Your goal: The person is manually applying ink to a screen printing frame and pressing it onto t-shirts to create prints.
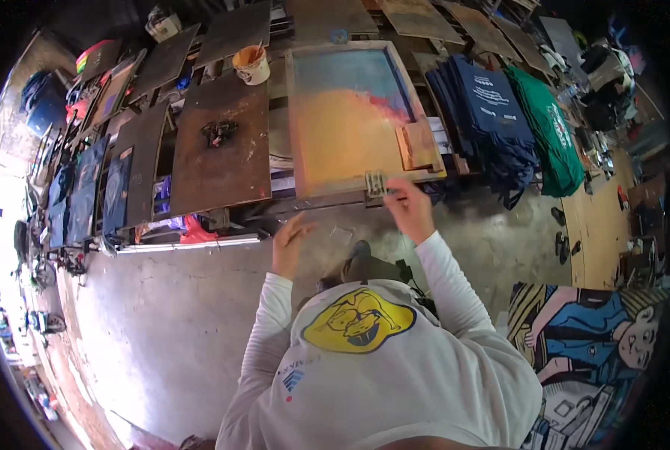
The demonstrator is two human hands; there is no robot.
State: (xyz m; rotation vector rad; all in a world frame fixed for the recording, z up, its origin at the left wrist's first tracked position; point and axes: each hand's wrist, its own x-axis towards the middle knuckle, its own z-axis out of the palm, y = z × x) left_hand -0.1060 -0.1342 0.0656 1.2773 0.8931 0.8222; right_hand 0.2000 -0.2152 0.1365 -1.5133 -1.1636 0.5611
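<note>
A wooden-framed printing screen (350, 142) lies on the bench in front of me, its mesh stained yellow, blue and red. At the frame's near edge is a small pale, dark-marked metal piece (375, 184), perhaps a hinge or clamp. Just to its right is my right hand (411, 210), fingers bent and thumb apart; I cannot tell whether the fingertips touch it. My left hand (290, 246) hangs in the air before the bench edge, fingers stretched and holding nothing. A flat wooden piece, possibly a squeegee (417, 146), rests at the screen's right side.
Left of the screen lies a brown board (222, 150) with a dark clump on it; a white bucket (251, 66) stands at its far end. Navy bags (488, 105) and green bags (548, 127) are stacked at right. A painted panel (590, 360) lies lower right.
</note>
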